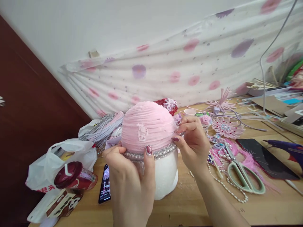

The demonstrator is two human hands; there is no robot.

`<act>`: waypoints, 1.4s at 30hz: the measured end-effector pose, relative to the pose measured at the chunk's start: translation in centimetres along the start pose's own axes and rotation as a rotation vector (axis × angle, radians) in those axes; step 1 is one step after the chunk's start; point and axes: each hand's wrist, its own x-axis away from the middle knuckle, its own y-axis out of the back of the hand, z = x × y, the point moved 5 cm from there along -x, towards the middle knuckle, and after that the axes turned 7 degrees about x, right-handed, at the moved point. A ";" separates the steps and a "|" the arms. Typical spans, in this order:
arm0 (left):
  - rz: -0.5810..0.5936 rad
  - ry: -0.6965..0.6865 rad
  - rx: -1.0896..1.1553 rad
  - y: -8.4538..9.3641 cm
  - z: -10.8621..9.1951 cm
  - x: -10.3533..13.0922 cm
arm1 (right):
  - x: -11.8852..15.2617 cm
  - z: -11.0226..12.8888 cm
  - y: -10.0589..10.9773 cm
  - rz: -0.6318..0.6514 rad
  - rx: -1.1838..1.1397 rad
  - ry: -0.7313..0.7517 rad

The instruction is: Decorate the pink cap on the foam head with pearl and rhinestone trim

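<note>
A pink ribbed cap (146, 124) sits on a white foam head form (165, 176) at the middle of the wooden table (189, 205). A band of pearl and rhinestone trim (163, 153) runs around the cap's lower edge. My left hand (130, 176) grips the front of the form, its thumb pressing the trim against the cap. My right hand (193, 142) pinches the trim at the cap's right side.
Mint-handled scissors (243, 175) and a string of pearls (227, 187) lie right of the form. A purple glue gun (287, 148) rests on a black mat (265, 157). A phone (104, 186), a red-lidded jar (73, 176) and white plastic bags (59, 160) lie left.
</note>
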 end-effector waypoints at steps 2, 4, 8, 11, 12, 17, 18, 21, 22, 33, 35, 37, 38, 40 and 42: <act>0.009 -0.003 -0.024 -0.1 0.2 0.0 | 0.4 0.3 0.3 -0.102 0.101 -0.004; 0.004 -0.026 -0.026 -0.1 0.1 0.1 | 1.0 0.9 0.5 -0.180 0.137 0.030; -0.032 -0.044 -0.022 -0.2 0.0 0.3 | 2.5 1.7 0.4 -0.176 0.154 0.114; -0.034 -0.035 -0.035 -0.2 0.0 0.5 | 3.5 2.1 0.5 -0.113 0.225 0.187; -0.035 -0.039 -0.040 -0.2 0.1 0.6 | 3.8 2.1 0.6 -0.077 0.243 0.215; -0.040 0.018 -0.010 -0.1 1.6 0.7 | 4.4 2.3 0.8 0.155 0.311 0.309; -0.041 0.026 0.024 -0.2 2.0 0.6 | 4.4 2.3 0.8 0.184 0.314 0.307; -0.056 0.044 0.118 -0.3 2.7 0.5 | 4.4 2.6 1.0 0.225 0.310 0.296; -0.063 0.057 0.120 -0.3 2.7 0.5 | 4.4 2.8 1.0 0.236 0.313 0.294; 0.002 0.061 0.054 -0.7 -0.6 0.4 | 4.2 3.9 0.7 0.281 0.397 0.290; 0.005 0.063 0.034 -0.7 -0.7 0.3 | 4.3 4.0 0.7 0.254 0.441 0.279; 0.003 0.067 0.010 -0.8 -0.8 0.3 | 4.3 4.3 0.9 0.181 0.534 0.266; 0.000 0.066 -0.001 -0.8 -0.8 0.3 | 4.4 4.4 0.9 0.149 0.578 0.258; -0.011 0.058 -0.018 -0.8 -0.9 0.3 | 4.4 4.6 1.0 0.135 0.612 0.242; -0.013 0.051 -0.022 -0.9 -0.9 0.3 | 4.4 4.6 0.9 0.176 0.579 0.226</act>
